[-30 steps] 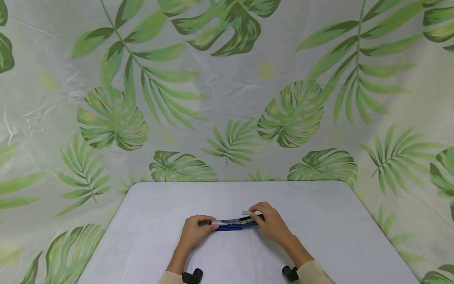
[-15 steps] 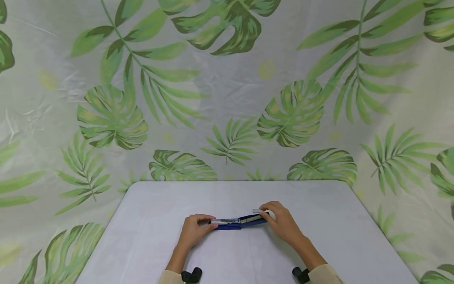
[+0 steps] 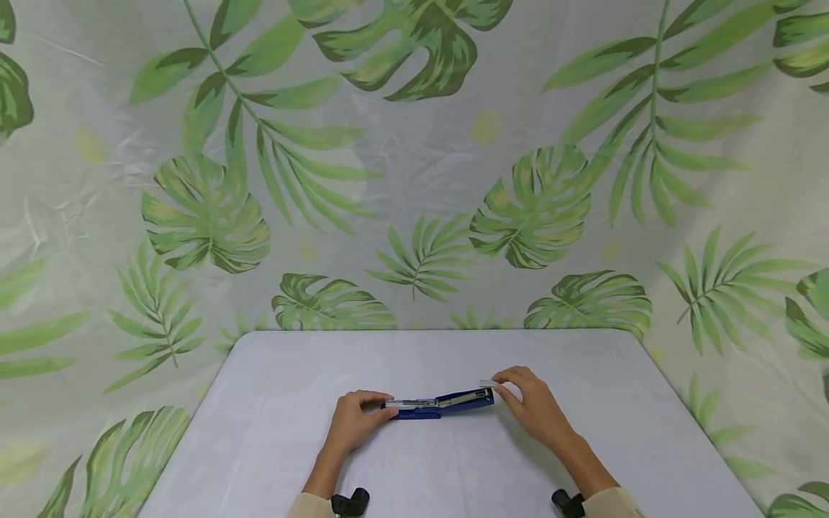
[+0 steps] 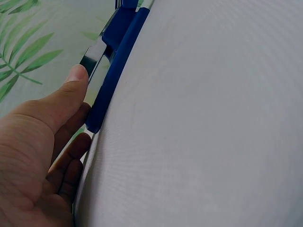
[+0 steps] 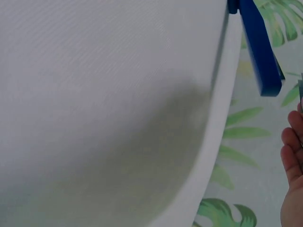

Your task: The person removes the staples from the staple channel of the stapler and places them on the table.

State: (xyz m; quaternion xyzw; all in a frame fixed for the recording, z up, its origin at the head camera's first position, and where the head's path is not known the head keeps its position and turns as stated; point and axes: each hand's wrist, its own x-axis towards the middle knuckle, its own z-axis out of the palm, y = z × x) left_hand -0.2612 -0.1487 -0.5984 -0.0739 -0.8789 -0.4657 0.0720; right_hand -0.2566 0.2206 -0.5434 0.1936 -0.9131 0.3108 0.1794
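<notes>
A blue stapler (image 3: 417, 414) lies opened out on the table, its top arm (image 3: 466, 400) swung back to the right and tilted up with the inside showing. At the stapler's left end, my left hand (image 3: 355, 423) pinches the metal magazine between thumb and fingers. The left wrist view shows that thumb (image 4: 76, 75) against the magazine's dark tip, above the blue base (image 4: 113, 80). Just right of the raised arm, my right hand (image 3: 534, 410) pinches a small grey strip of staples (image 3: 487, 383), apart from the stapler. The right wrist view catches only the fingers (image 5: 293, 137) at its edge.
A white cloth covers the table (image 3: 259, 374), whose rounded far edge meets a leaf-print curtain (image 3: 414, 180). Each wrist carries a small black camera (image 3: 351, 502).
My right hand has moved right with the staple strip, from over the stapler's raised arm to beyond its end. The raised arm's end is now uncovered. My left hand has kept its place.
</notes>
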